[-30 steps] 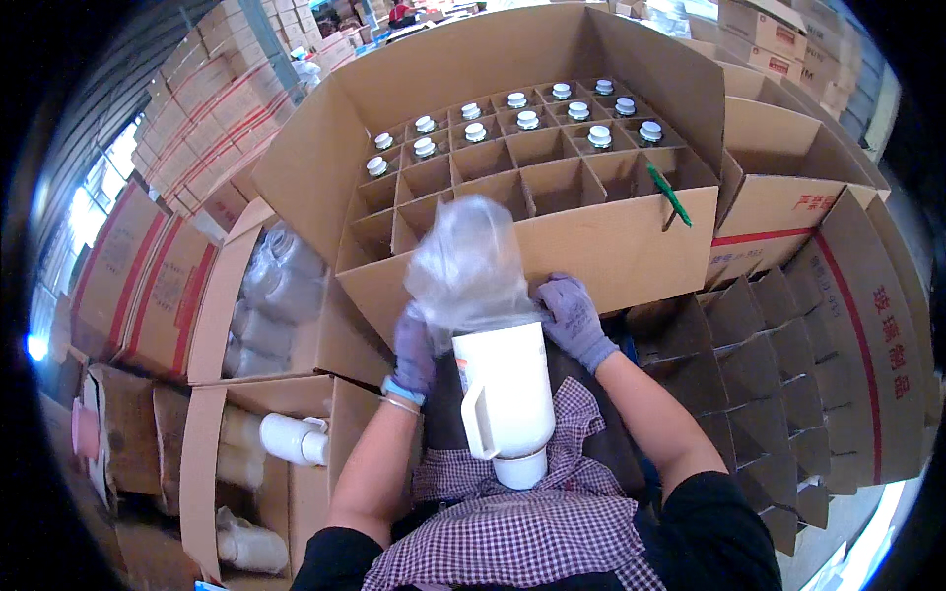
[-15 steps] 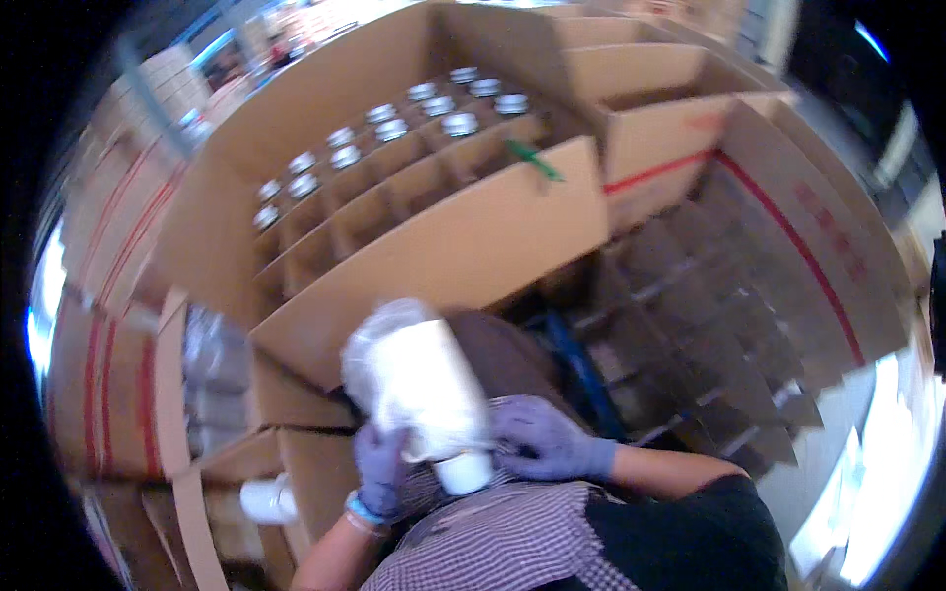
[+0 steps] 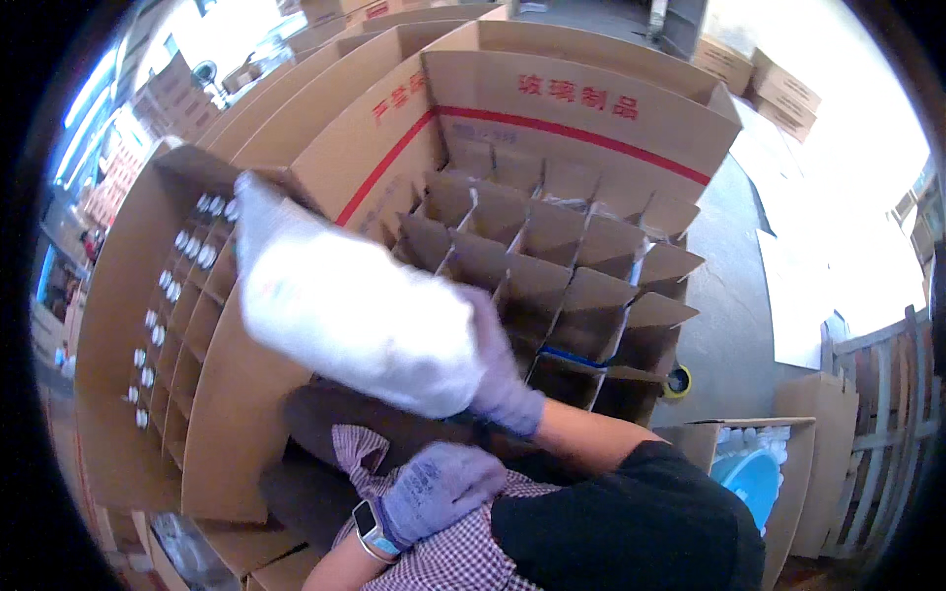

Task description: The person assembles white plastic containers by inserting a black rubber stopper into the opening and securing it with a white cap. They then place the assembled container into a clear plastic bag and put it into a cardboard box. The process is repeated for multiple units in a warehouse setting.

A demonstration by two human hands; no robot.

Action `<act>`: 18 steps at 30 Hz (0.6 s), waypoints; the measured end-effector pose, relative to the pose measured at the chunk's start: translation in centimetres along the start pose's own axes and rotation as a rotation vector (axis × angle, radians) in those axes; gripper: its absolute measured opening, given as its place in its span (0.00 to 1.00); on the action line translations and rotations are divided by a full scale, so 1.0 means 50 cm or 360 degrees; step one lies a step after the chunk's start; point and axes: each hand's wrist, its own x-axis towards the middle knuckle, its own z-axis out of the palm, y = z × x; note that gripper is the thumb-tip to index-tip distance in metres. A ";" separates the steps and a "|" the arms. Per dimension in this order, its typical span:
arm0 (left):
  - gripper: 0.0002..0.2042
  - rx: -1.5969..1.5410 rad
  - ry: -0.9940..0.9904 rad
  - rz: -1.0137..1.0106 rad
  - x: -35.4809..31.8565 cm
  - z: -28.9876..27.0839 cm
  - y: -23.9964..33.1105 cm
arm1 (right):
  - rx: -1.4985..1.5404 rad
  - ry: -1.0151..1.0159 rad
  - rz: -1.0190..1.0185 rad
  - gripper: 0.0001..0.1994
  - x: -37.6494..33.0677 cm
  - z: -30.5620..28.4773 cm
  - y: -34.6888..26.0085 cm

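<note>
Right hand (image 3: 503, 379), purple-gloved: clamped on the blurred white plastic jug wrapped in a clear bag (image 3: 355, 305) | jug: held tilted, just left of the empty brown cardboard box with divider cells (image 3: 562, 246) | left hand (image 3: 434, 488), purple-gloved: seen below the jug, apart from it, fingers curled, grip cannot be told | 1 box of capped bottles (image 3: 177, 295): left of the jug.

The single head view looks steeply down from the person's head, tilted and close over the hands; its fisheye bends the divided cardboard carton (image 3: 552, 256) ahead and the second carton (image 3: 168, 325) at left toward the dark rim.
</note>
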 end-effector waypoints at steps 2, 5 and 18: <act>0.11 -0.0099 0.0020 -0.0217 -0.007 -0.013 -0.001 | -0.0480 0.0142 -0.0053 0.33 0.043 -0.152 0.005; 0.09 0.0235 0.0493 -0.0461 -0.072 -0.064 -0.014 | -0.0890 0.0602 0.0006 0.36 0.042 -0.416 -0.054; 0.12 -0.0172 0.1828 -0.1421 -0.561 -0.065 -0.137 | -0.2265 0.0886 0.1061 0.39 -0.028 -0.858 -0.045</act>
